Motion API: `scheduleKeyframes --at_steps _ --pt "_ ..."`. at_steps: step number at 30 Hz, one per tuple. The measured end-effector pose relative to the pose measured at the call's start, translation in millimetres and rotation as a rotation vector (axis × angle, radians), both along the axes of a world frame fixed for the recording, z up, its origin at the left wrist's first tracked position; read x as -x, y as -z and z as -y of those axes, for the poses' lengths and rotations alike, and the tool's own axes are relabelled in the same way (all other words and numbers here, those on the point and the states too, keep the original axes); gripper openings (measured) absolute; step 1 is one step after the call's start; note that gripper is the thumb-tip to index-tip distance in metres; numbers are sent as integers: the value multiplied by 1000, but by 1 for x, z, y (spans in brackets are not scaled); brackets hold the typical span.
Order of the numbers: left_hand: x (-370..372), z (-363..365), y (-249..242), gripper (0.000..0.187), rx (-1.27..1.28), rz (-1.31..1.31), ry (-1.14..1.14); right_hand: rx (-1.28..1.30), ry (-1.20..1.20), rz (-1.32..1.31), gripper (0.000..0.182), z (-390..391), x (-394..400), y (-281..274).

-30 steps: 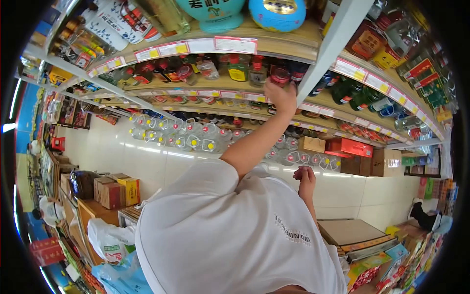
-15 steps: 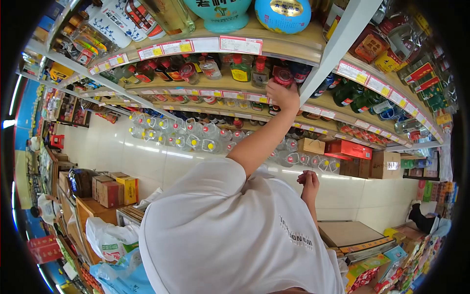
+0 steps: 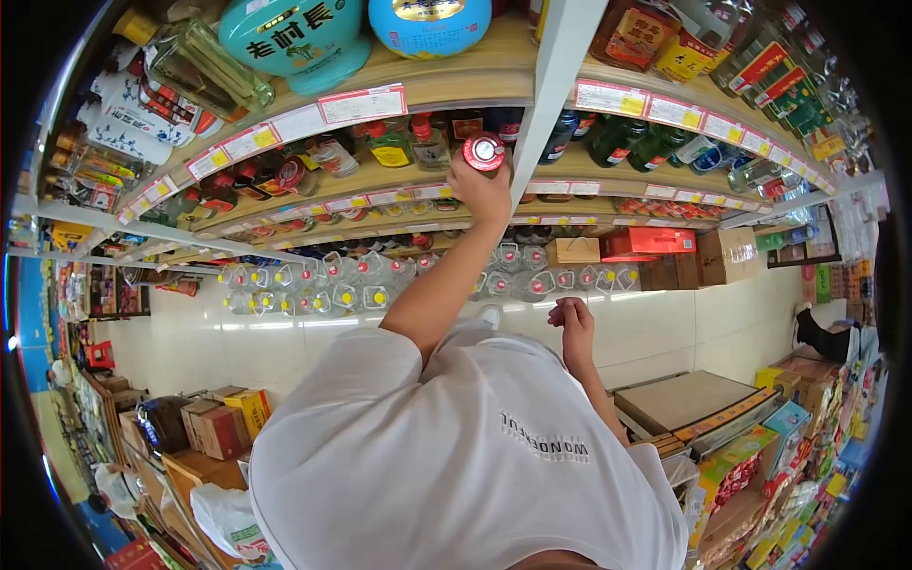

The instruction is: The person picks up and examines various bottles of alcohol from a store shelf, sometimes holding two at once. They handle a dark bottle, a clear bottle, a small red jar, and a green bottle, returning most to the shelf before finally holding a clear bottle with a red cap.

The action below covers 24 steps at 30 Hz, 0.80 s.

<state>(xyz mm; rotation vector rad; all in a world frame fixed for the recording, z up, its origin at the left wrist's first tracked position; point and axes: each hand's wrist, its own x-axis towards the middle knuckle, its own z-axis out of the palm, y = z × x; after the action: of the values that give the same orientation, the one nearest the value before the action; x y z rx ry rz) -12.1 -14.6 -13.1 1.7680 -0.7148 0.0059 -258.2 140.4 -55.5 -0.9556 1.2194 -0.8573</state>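
My left hand (image 3: pixel 483 193) reaches up to the second shelf and is wrapped round a red-lidded bottle (image 3: pixel 484 152). Its round lid, with a white centre, faces me; most of its body is hidden by my hand. Just left of it stand a clear bottle with a red cap (image 3: pixel 429 144) and a yellow-labelled green bottle (image 3: pixel 389 146). A white shelf upright (image 3: pixel 543 114) is close on its right. Below, in front of my shirt, my right hand (image 3: pixel 573 323) hangs with loosely curled fingers and nothing visible in them.
Overhead, the top shelf bears a large turquoise bottle (image 3: pixel 296 43) and a blue one (image 3: pixel 429 27). Clear handled jugs (image 3: pixel 375 285) line the floor under the shelves, beside a red box (image 3: pixel 650 241) and a cardboard carton (image 3: pixel 727 255). Stacked goods (image 3: pixel 693 408) stand behind me.
The view has shifted, so the shelves sit further left. The bottle in my left hand now shows its lid more squarely and overlaps the shelf upright less. My right hand still hangs low.
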Motion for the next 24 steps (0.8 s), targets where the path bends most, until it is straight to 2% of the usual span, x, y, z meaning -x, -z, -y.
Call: scheduleKeyframes --at_steps 4,6,9,12,13,16,17,20,24 --pt "-6 -24 0 65 106 165 87 -11 -55 -33 26 2 -6 -6" --pt "-8 -39 -3 67 181 -34 216 -4 -106 -48 26 3 -10 -5" --pt "-11 -74 -30 69 268 -135 378 13 -159 -44 27 5 -22 2" --pt "-20 -101 -33 69 361 -559 564 27 -176 -14 27 5 -39 3" --pt "-25 -110 -40 65 357 -523 616 26 -181 -8 27 6 -43 2" --pt "-47 -138 -44 60 259 -1014 684 5 -174 8 27 11 -57 6" --pt "-47 -148 -51 55 291 -1265 627 -8 -175 15 27 12 -64 9" --pt "-67 -169 -22 54 459 -1278 686 -35 -205 58 26 15 -86 20" --pt "-95 -211 -16 55 443 -1245 619 -42 -429 93 25 10 -129 33"
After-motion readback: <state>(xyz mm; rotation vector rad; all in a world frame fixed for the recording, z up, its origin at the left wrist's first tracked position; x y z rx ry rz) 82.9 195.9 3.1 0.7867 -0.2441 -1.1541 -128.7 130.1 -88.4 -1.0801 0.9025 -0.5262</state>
